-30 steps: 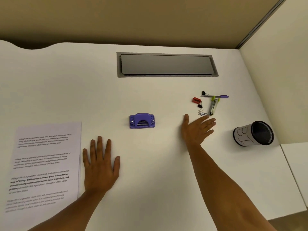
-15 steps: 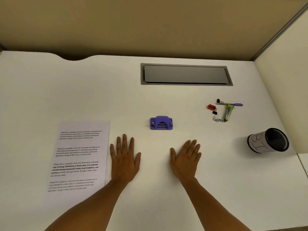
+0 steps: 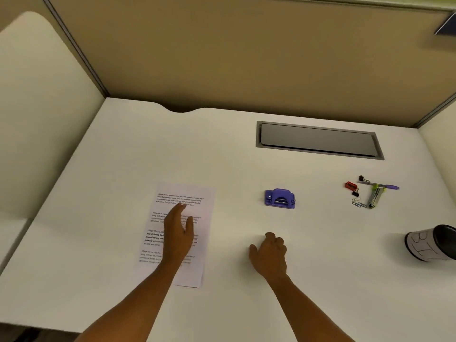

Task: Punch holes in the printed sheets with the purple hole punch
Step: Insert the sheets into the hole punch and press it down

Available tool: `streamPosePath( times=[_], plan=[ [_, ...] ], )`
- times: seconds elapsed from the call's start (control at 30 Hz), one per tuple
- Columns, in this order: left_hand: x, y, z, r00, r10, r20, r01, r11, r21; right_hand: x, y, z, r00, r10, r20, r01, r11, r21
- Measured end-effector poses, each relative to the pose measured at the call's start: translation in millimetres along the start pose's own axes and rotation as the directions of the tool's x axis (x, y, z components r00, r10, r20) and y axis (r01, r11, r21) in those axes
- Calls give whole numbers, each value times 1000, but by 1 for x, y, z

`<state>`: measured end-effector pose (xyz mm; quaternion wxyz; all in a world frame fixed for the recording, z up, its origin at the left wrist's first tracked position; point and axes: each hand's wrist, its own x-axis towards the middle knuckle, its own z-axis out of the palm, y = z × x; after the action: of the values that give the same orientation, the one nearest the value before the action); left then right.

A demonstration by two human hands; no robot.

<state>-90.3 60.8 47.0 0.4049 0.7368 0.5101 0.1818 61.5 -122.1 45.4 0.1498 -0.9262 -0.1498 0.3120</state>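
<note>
The printed sheets (image 3: 202, 201) lie flat on the white desk (image 3: 246, 164), left of centre. My left hand (image 3: 179, 233) is over the middle of the sheets with straight fingers pointing away from me; whether it touches the paper I cannot tell. The purple hole punch (image 3: 280, 199) stands on the desk to the right of the sheets, apart from both hands. My right hand (image 3: 269, 255) rests on the desk in front of the punch with its fingers loosely curled and nothing in it.
A grey cable hatch (image 3: 318, 140) is set into the desk at the back right. A small pile of pens, binder clips and paper clips (image 3: 370, 192) lies to the right. A black mesh pen cup (image 3: 431, 241) lies on its side at the right edge. Partition walls enclose the desk.
My left hand has moved from the bare desk onto the printed sheets. My right hand has gone from flat to loosely curled. The view has swung to the left.
</note>
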Motion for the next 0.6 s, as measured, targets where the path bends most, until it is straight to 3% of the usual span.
streamPosePath(
  times=[0.13, 0.23, 0.4, 0.53, 0.6],
  plan=[
    [7, -44, -59, 951, -269, -151, 279, 959, 45, -13, -33, 13, 994, 22, 103, -32, 995, 97],
    [14, -63, -80, 905, -419, -73, 425, 897, 122, -19, -49, 22, 983, 17, 184, -51, 982, 181],
    [10, -68, -79, 894, -439, 93, 386, 859, 336, -31, -71, 35, 965, 58, 255, -128, 955, 266],
    [8, -61, -74, 881, -466, 84, 409, 838, 362, -39, -88, 50, 970, 46, 239, -108, 961, 256],
    [7, -59, -75, 879, -472, 66, 419, 830, 368, -47, -94, 57, 974, -5, 226, -30, 988, 149]
  ],
)
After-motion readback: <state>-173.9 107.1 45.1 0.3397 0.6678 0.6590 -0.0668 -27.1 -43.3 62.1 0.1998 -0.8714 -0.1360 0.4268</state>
